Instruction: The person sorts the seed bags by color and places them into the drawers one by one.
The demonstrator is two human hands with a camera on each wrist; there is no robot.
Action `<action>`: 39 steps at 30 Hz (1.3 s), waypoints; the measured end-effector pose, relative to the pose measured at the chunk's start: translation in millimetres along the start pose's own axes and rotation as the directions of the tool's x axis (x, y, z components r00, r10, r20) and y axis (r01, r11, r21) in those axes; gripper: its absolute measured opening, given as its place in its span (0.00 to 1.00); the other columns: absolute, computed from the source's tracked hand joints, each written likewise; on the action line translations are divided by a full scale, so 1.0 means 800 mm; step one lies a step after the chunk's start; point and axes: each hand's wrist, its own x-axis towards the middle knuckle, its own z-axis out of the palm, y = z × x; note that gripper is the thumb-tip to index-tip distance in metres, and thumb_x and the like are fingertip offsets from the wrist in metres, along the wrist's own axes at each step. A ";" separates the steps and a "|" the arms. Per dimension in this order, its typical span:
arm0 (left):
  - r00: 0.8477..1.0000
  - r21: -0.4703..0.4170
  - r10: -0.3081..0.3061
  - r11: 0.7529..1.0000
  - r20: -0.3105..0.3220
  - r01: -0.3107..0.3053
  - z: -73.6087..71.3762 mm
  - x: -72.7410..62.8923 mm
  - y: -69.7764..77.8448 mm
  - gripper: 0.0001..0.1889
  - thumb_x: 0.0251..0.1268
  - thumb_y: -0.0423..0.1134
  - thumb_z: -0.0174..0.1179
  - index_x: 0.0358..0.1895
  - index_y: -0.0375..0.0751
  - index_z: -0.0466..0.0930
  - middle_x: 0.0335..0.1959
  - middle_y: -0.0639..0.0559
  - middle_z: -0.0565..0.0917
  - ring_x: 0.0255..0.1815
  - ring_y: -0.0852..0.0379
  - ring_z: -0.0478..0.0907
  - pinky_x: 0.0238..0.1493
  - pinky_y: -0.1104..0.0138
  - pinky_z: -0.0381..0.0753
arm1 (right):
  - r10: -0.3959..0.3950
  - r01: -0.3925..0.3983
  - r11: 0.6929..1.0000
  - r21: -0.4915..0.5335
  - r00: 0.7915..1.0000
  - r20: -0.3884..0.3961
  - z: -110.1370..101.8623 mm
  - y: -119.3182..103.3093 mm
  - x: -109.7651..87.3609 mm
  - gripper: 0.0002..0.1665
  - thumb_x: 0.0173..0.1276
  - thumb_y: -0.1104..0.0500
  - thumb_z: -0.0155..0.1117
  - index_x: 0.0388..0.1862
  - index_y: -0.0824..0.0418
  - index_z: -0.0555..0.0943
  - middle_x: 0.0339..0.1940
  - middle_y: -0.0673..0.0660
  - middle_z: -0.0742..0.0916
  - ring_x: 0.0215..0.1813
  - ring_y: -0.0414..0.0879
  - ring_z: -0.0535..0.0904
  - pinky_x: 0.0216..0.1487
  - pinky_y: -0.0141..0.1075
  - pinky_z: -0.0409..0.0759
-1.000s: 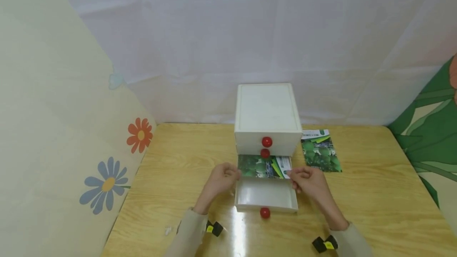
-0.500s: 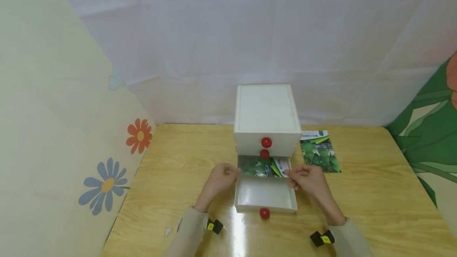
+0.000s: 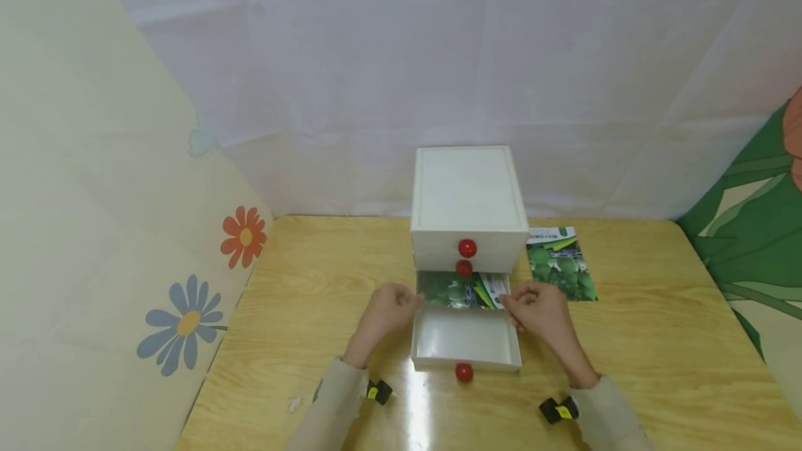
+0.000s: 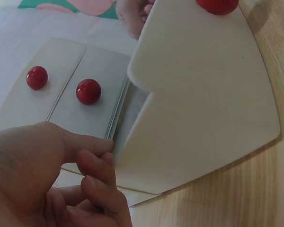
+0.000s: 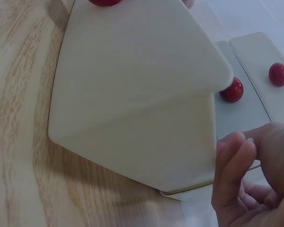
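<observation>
A white cabinet [image 3: 470,190] with red knobs stands on the table, its bottom drawer [image 3: 465,339] pulled out. Over the back of that drawer lies a glossy sheet [image 3: 460,291] printed with green leaves, its far part hidden under the cabinet front. My left hand [image 3: 390,308] pinches the sheet's left front corner with thumb and forefinger, right at the drawer's side wall. At the opposite corner, my right hand [image 3: 540,308] pinches it likewise. In both wrist views the drawer wall hides the sheet itself.
A second sheet [image 3: 562,263] with the same green print lies flat on the wooden table [image 3: 326,263], right of the cabinet. White cloth [image 3: 376,89] hangs behind. A small white scrap [image 3: 294,404] lies at the front left.
The sheet's front edge has slid slightly toward the back of the drawer, and both hands with it. The right wrist has shifted a little inward. Drawer and second sheet stay put.
</observation>
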 end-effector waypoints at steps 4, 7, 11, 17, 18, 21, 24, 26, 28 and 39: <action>0.999 0.000 -0.042 0.999 0.007 0.042 0.001 -0.004 0.006 0.22 0.75 0.52 0.66 0.22 0.45 0.79 0.20 0.54 0.78 0.21 0.58 0.72 0.22 0.70 0.75 | -0.016 0.016 1.000 -0.023 1.000 -0.025 0.003 0.002 0.002 0.13 0.71 0.59 0.75 0.33 0.67 0.84 0.18 0.55 0.86 0.19 0.45 0.81 0.18 0.31 0.78; 0.999 0.004 -0.037 0.999 -0.002 0.037 0.001 -0.007 0.011 0.23 0.76 0.52 0.65 0.21 0.44 0.77 0.18 0.55 0.76 0.19 0.59 0.70 0.20 0.71 0.73 | -0.026 0.024 0.999 -0.043 0.999 -0.038 0.004 0.003 0.003 0.13 0.71 0.58 0.75 0.33 0.67 0.84 0.17 0.54 0.85 0.19 0.45 0.81 0.18 0.31 0.77; 1.000 0.014 -0.018 1.000 -0.019 0.018 0.002 -0.013 0.018 0.21 0.77 0.51 0.64 0.24 0.43 0.79 0.18 0.55 0.77 0.19 0.59 0.71 0.19 0.71 0.73 | -0.026 0.024 0.998 -0.052 0.998 -0.056 0.006 0.004 0.003 0.14 0.72 0.57 0.75 0.33 0.67 0.85 0.18 0.53 0.85 0.20 0.46 0.81 0.18 0.31 0.76; 1.000 -0.016 0.020 1.000 -0.014 -0.020 0.006 -0.016 0.025 0.17 0.78 0.48 0.63 0.32 0.41 0.83 0.22 0.52 0.82 0.21 0.58 0.74 0.20 0.71 0.76 | -0.055 0.050 0.997 -0.059 0.994 -0.093 0.006 0.007 0.003 0.13 0.72 0.57 0.75 0.37 0.67 0.86 0.23 0.55 0.87 0.23 0.43 0.80 0.22 0.30 0.78; 0.999 -0.023 0.033 0.999 -0.012 -0.033 0.007 -0.016 0.025 0.16 0.78 0.48 0.63 0.33 0.40 0.84 0.23 0.51 0.82 0.22 0.58 0.75 0.20 0.71 0.77 | -0.061 0.055 0.997 -0.060 0.993 -0.096 0.005 0.008 0.003 0.13 0.72 0.57 0.75 0.38 0.67 0.87 0.24 0.55 0.87 0.24 0.43 0.80 0.23 0.30 0.79; 0.998 -0.026 0.056 0.998 -0.010 -0.056 0.011 -0.016 0.027 0.13 0.78 0.47 0.64 0.38 0.41 0.85 0.27 0.52 0.84 0.26 0.56 0.79 0.24 0.69 0.82 | -0.084 0.078 0.995 -0.063 0.991 -0.101 0.001 0.012 0.002 0.12 0.72 0.57 0.75 0.40 0.67 0.87 0.27 0.56 0.89 0.26 0.43 0.81 0.24 0.31 0.81; 0.997 -0.028 0.072 0.997 -0.005 -0.072 0.015 -0.015 0.029 0.12 0.77 0.47 0.65 0.41 0.42 0.87 0.31 0.53 0.86 0.28 0.56 0.82 0.27 0.67 0.85 | -0.132 0.124 0.989 -0.076 0.985 -0.114 -0.005 0.018 0.003 0.10 0.72 0.59 0.74 0.42 0.67 0.88 0.30 0.57 0.90 0.28 0.42 0.82 0.27 0.31 0.83; 0.996 -0.031 0.084 0.996 -0.002 -0.084 0.019 -0.015 0.030 0.11 0.76 0.47 0.66 0.43 0.42 0.87 0.33 0.53 0.87 0.29 0.57 0.82 0.27 0.67 0.86 | -0.182 0.169 0.981 -0.094 0.973 -0.141 -0.009 0.023 0.006 0.07 0.72 0.62 0.73 0.41 0.68 0.88 0.30 0.58 0.90 0.29 0.40 0.81 0.27 0.30 0.82; 0.995 -0.038 0.104 0.994 0.004 -0.104 0.024 -0.015 0.033 0.11 0.76 0.45 0.66 0.44 0.40 0.88 0.34 0.52 0.88 0.29 0.58 0.83 0.28 0.68 0.87 | -0.234 0.216 0.969 -0.121 0.958 -0.167 -0.014 0.028 0.010 0.06 0.72 0.65 0.71 0.40 0.69 0.88 0.29 0.58 0.89 0.27 0.37 0.79 0.27 0.29 0.81; 0.982 -0.030 0.182 0.983 0.046 -0.181 0.051 -0.016 0.062 0.09 0.75 0.45 0.67 0.43 0.42 0.87 0.33 0.56 0.88 0.31 0.63 0.83 0.31 0.70 0.87 | -0.347 0.305 0.927 -0.220 0.919 -0.188 -0.045 0.038 0.028 0.05 0.74 0.66 0.69 0.42 0.69 0.87 0.30 0.59 0.88 0.28 0.34 0.75 0.28 0.27 0.78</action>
